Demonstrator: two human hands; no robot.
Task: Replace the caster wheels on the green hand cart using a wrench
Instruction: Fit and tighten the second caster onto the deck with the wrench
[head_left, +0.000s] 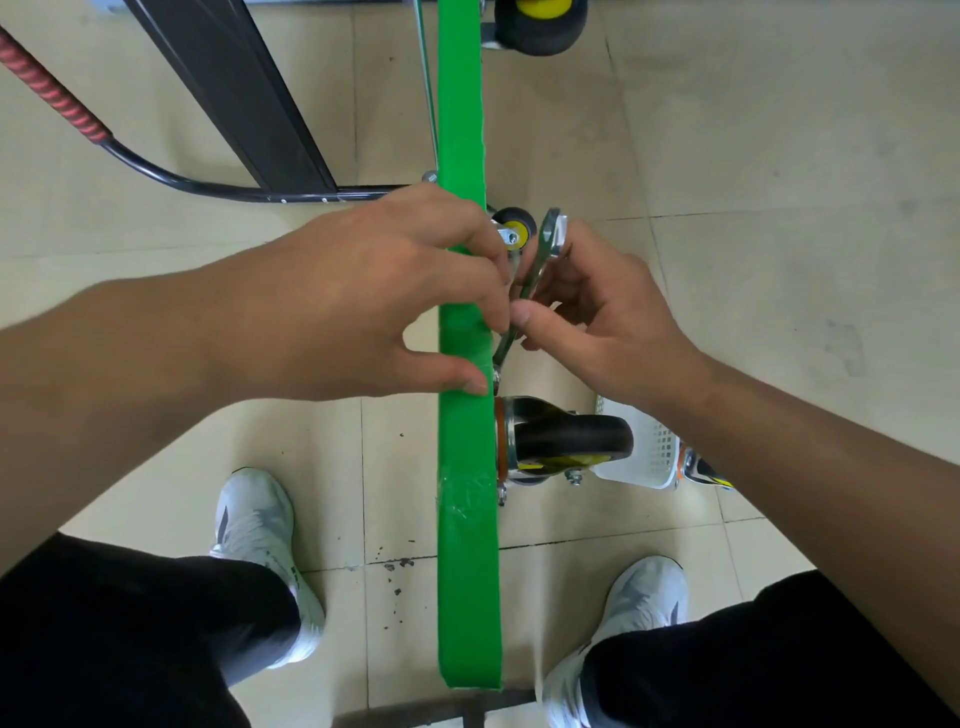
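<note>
Head view. Beige tiled floor (779, 130), grout lines, some dark grit between my shoes. The green hand cart (460, 104) stands on its side, so its deck edge runs as a green strip straight away from me, under both hands.

Left hand (384, 296): laid across the green edge, thumb pressed on it, fingers curled over the right side down to the wrench (545, 249). I cannot tell whether the tips pinch the shank or only steady it.

Right hand (608, 317): thumb and fingers pinching the wrench mid-shank. The upper head sticks out beyond my knuckles; the lower end sits at a bolt just below my left thumb, above the black caster wheel (571, 441).

Step in hand, as I judge it: working that plate bolt. I'd seat the jaw fully and square before pulling, take short strokes, and hold the deck firm with the left thumb so the cart does not rock.

Room: the swing is tight. The deck is against the shank on the left, and a small yellow-hubbed wheel (514, 231) sits just beyond my fingertips. A white basket (644, 457) lies under my right wrist. There is open floor to the right. The cart handle (171, 179) lies well left.
</note>
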